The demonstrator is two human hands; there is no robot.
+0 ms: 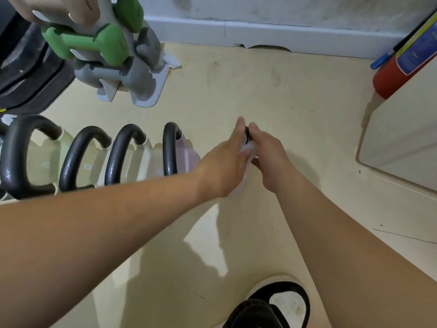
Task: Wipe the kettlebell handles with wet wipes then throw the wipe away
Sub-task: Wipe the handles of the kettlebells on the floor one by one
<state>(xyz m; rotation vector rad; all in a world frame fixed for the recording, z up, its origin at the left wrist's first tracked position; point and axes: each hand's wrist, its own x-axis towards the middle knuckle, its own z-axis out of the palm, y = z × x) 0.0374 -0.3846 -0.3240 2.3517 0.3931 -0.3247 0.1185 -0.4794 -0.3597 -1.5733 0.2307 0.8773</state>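
Observation:
Several kettlebells stand in a row on the floor at the left, each with a black handle (170, 147) and a pale body. At the right end of the row both my hands meet over one more kettlebell. Only a bit of its black handle (247, 134) and a pale edge of its body (238, 188) show. My left hand (224, 164) comes in from the left and grips that handle, thumb up. My right hand (269, 157) curls round the handle from the right, with a white wet wipe (250, 147) bunched under its fingers.
A rack of green and grey dumbbells (104, 43) stands at the back left, beside dark mats (26, 74). A red fire extinguisher (387, 76) and a cream cabinet (402, 138) are at the right. A white skirting board (236, 31) runs along the wall. My black-and-white shoe (279, 304) is below.

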